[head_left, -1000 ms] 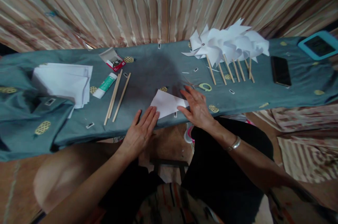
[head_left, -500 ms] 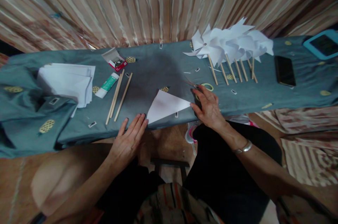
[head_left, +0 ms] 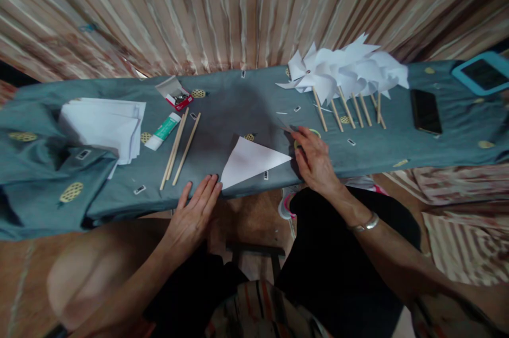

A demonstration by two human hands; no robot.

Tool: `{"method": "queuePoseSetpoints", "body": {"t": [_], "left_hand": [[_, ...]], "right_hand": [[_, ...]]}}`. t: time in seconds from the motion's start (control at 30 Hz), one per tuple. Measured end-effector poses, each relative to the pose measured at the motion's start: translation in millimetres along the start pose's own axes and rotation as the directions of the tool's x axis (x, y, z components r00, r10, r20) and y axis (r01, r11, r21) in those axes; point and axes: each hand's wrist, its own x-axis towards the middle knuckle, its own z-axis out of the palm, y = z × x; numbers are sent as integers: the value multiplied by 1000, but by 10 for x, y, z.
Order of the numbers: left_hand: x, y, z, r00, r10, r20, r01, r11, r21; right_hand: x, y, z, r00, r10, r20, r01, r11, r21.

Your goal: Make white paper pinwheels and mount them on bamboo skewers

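Rests the left hand [head_left: 190,221] palm down at the near edge of the blue-green, cloth-covered bench [head_left: 377,148], below and left of the frame's centre. Has the left fingers straight and close together, thumb a little apart, around nothing. Has their tips just beside the lower left corner of the white paper triangle [head_left: 252,164]; cannot tell whether touching. In the middle of the frame: that paper, flat, narrow point to the right, near the right hand [head_left: 317,162]. Has the right fingers bent over the yellow-green handles of the scissors [head_left: 287,127], right of centre, blades toward the upper left; cannot tell whether clamped or merely resting there. Left of centre: wooden sticks [head_left: 186,149] beside a glue stick [head_left: 162,132], with an open red-and-white box [head_left: 181,102] above and a paper stack [head_left: 103,126] farther left. In the upper right: overlapping white pinwheels [head_left: 345,70], then a dark phone [head_left: 426,110].
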Motion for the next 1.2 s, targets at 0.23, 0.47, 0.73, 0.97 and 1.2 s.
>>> {"method": "queuePoseSetpoints", "body": {"t": [0.23,0.47,0.73,0.97,1.2], "left_hand": [[36,73,-19,995,-96,-18,94,993,-72],[228,24,-43,970,-231,-77,193,924,-331],[445,-196,-31,897,-441,-36,323,707,-629],[417,-191,-40,883,-467,-45,329,685,-649],[442,-191,-87,826,-564,-4,385,569,-727]], "right_hand": [[145,-184,93,977,-137,164,122,988,99],[178,-298,165,965,-142,219,117,985,123],[294,-346,175,932,111,346,-250,886,389],[324,-462,212,964,15,265,-139,880,455],[354,-448,272,937,72,342,-286,721,632]]}}
